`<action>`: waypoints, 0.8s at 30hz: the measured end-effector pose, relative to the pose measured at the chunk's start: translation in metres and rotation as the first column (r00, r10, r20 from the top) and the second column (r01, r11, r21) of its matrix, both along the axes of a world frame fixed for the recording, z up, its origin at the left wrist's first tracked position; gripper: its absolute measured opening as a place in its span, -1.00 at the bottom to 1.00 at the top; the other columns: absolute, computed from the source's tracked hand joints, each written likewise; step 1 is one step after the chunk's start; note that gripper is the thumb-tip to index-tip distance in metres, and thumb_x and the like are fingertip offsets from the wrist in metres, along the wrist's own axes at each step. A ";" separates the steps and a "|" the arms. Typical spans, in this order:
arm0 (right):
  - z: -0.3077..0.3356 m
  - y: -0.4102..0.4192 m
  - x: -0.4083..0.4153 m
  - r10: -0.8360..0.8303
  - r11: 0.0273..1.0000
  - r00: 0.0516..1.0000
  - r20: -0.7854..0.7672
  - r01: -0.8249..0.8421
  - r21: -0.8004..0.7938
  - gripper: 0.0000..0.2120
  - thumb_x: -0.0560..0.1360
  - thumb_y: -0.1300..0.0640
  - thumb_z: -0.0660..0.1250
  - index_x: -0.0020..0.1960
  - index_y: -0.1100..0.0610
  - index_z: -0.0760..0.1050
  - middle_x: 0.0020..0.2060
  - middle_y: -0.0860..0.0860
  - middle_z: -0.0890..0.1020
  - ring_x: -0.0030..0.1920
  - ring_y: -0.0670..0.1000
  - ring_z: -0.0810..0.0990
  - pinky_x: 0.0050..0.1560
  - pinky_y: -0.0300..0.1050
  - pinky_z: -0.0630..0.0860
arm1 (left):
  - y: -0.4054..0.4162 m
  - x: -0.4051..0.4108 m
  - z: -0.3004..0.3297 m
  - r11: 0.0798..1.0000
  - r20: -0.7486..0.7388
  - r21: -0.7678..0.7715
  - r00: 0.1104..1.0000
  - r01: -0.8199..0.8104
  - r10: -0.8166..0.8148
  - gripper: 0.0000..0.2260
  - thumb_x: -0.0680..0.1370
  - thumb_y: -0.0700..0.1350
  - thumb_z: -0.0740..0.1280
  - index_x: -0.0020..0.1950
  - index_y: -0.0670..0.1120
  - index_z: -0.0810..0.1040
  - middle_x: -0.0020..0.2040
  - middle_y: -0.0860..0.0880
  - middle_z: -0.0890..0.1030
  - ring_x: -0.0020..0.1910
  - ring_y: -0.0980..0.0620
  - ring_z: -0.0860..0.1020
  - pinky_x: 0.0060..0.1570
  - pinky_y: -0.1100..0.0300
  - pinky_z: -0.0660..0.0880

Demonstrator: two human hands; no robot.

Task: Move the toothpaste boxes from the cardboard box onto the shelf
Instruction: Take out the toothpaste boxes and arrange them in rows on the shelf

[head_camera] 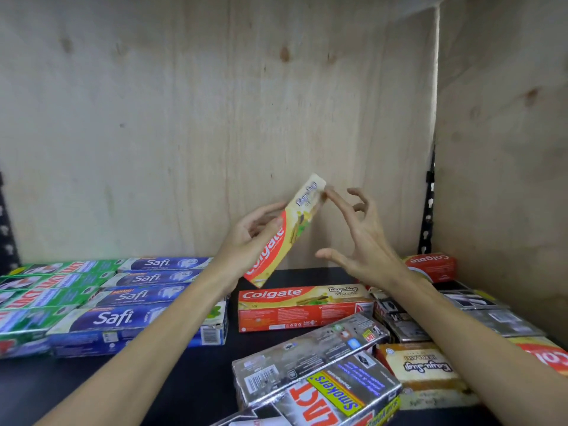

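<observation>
The left hand (pixel 250 238) held a Colgate box (pixel 284 232) by its lower half, fingers curled behind it and the thumb pressed on its printed face, so the box stood tilted in the air above the dark shelf (pixel 184 379), its top end leaning toward the plywood back panel (pixel 215 103). The right hand (pixel 359 241) was spread wide and held nothing; 1 fingertip reached the box's upper end, though whether it touched could not be told. Below the held box, a matching Colgate box (pixel 304 305) lay flat on the shelf, with bare space behind it. To the left sat neat rows of blue Safi boxes (pixel 132 324) and green boxes (pixel 33 302). In the foreground lay a loose heap of silver boxes (pixel 310 364), and further boxes were scattered to the right, among them a red box (pixel 430 267) against the side wall. The cardboard box itself was out of view. The risk here seemed to lie in the one-sided hold: gripped only low down, the tilted box could pivot or slip if the free hand nudged its top too hard. Set down crooked, it might bump the flat box out of line, and either forearm, passing just over the silver heap, could knock those boxes off the front edge.
</observation>
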State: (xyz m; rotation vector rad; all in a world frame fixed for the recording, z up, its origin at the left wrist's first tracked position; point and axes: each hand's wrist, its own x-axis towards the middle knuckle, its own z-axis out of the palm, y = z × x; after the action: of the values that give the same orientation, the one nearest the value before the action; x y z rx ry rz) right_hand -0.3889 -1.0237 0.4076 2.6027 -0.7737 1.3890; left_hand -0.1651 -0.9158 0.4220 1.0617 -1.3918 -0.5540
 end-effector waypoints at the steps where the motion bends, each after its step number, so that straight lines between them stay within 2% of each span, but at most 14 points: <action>1: 0.000 -0.002 0.000 -0.011 1.000 1.000 -0.004 0.011 -0.024 -0.04 0.42 -0.26 0.46 0.62 -0.22 -0.04 0.53 0.05 0.03 0.35 0.07 0.30 0.36 0.17 0.42 | 0.000 0.002 0.000 1.000 0.058 -0.001 0.998 -0.011 0.012 -0.76 0.62 0.02 0.36 0.26 0.25 0.61 0.08 0.00 0.70 -0.02 -0.01 0.71 -0.12 0.13 0.65; 5: 0.002 -0.008 0.006 -0.033 0.997 0.999 -0.018 0.031 -0.074 -0.02 0.42 -0.06 0.55 0.64 -0.16 0.01 0.59 0.06 0.00 0.46 0.13 0.27 0.40 0.13 0.35 | 0.000 0.007 0.002 0.999 0.239 0.039 0.971 -0.022 0.013 -0.78 0.60 0.06 0.38 0.24 0.23 0.64 0.04 0.05 0.70 -0.02 0.04 0.70 -0.10 0.16 0.65; 7: 0.001 -0.011 0.005 -0.002 0.999 0.998 -0.064 -0.001 -0.049 -0.11 0.43 0.02 0.55 0.61 -0.13 0.13 0.57 0.03 0.12 0.44 0.06 0.33 0.40 0.03 0.36 | -0.001 0.008 0.004 0.998 0.309 0.061 0.951 -0.018 -0.002 -0.76 0.59 0.08 0.38 0.25 0.22 0.65 0.05 0.09 0.71 -0.01 0.06 0.70 -0.12 0.19 0.63; 9: -0.001 -0.011 0.002 0.082 0.996 0.993 -0.080 -0.080 0.030 -0.29 0.45 0.06 0.53 0.50 -0.10 0.29 0.39 -0.04 0.38 0.29 -0.07 0.45 0.31 -0.01 0.49 | -0.003 0.008 0.003 0.996 0.363 0.076 0.932 -0.035 0.005 -0.77 0.58 0.08 0.39 0.24 0.22 0.65 0.05 0.11 0.70 -0.01 0.09 0.69 -0.15 0.21 0.61; 10: -0.002 -0.012 0.001 0.105 0.994 0.991 -0.077 -0.102 0.051 -0.37 0.45 0.07 0.53 0.43 -0.07 0.33 0.28 -0.07 0.45 0.21 -0.11 0.47 0.21 -0.01 0.52 | -0.003 0.008 0.003 0.996 0.380 0.077 0.925 -0.048 0.015 -0.77 0.58 0.08 0.39 0.23 0.22 0.65 0.05 0.13 0.70 -0.01 0.11 0.69 -0.16 0.22 0.61; 12: -0.007 -0.013 0.002 0.100 0.991 0.993 -0.064 -0.094 0.096 -0.41 0.45 0.08 0.54 0.38 -0.02 0.34 0.19 -0.08 0.48 0.12 -0.14 0.48 0.14 -0.02 0.52 | -0.003 0.010 0.002 0.994 0.426 0.069 0.904 -0.085 0.048 -0.76 0.56 0.08 0.43 0.22 0.22 0.64 0.05 0.18 0.69 -0.01 0.19 0.67 -0.14 0.23 0.63; 15: -0.013 -0.021 0.002 0.035 0.977 0.998 -0.053 -0.023 0.210 -0.38 0.46 0.02 0.53 0.39 -0.02 0.29 0.18 -0.02 0.53 0.14 -0.06 0.53 0.17 -0.02 0.56 | -0.003 0.022 0.001 0.981 0.503 0.065 0.855 -0.182 0.125 -0.60 0.43 0.13 0.55 0.23 0.17 0.60 0.05 0.20 0.65 0.01 0.23 0.64 -0.03 0.22 0.63; 18: -0.016 -0.028 0.002 -0.024 0.947 0.997 -0.079 0.048 0.317 -0.38 0.45 0.00 0.54 0.36 0.00 0.28 0.17 0.04 0.59 0.13 0.05 0.59 0.18 0.06 0.57 | -0.009 0.039 -0.006 0.953 0.577 0.179 0.811 -0.243 0.098 -0.43 0.30 0.13 0.65 0.25 0.11 0.57 0.06 0.18 0.66 0.02 0.21 0.63 0.10 0.13 0.60; 20: -0.018 -0.028 0.006 -0.045 0.931 0.988 -0.147 0.095 0.353 -0.37 0.45 0.00 0.54 0.38 0.03 0.29 0.19 0.07 0.61 0.14 0.07 0.59 0.20 0.03 0.54 | -0.016 0.044 -0.014 0.927 0.690 0.188 0.716 -0.326 0.112 -0.43 0.31 0.16 0.63 0.26 0.11 0.55 0.11 0.15 0.66 0.06 0.14 0.62 0.16 0.06 0.57; 22: -0.020 -0.029 0.011 -0.084 0.924 0.974 -0.212 0.156 0.348 -0.37 0.47 -0.04 0.52 0.41 0.05 0.29 0.23 0.08 0.61 0.19 0.10 0.57 0.21 0.00 0.48 | -0.022 0.046 -0.021 0.895 0.796 0.109 0.577 -0.433 0.182 -0.45 0.34 0.22 0.58 0.25 0.09 0.54 0.17 0.07 0.64 0.12 0.04 0.58 0.19 0.02 0.51; 24: -0.020 -0.030 0.015 -0.162 0.928 0.947 -0.276 0.241 0.285 -0.38 0.49 -0.14 0.46 0.43 -0.02 0.27 0.29 0.03 0.59 0.28 0.11 0.53 0.29 0.06 0.38 | -0.026 0.048 -0.024 0.861 0.846 0.039 0.476 -0.506 0.241 -0.43 0.33 0.28 0.55 0.24 0.08 0.55 0.20 0.03 0.61 0.19 -0.03 0.53 0.22 0.00 0.44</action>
State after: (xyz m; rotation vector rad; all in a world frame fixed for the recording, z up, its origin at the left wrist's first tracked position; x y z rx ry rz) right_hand -0.3744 -1.0535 0.3875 2.7494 -1.2727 0.9229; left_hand -0.1172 -0.9413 0.3981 1.9874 -1.8076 0.1566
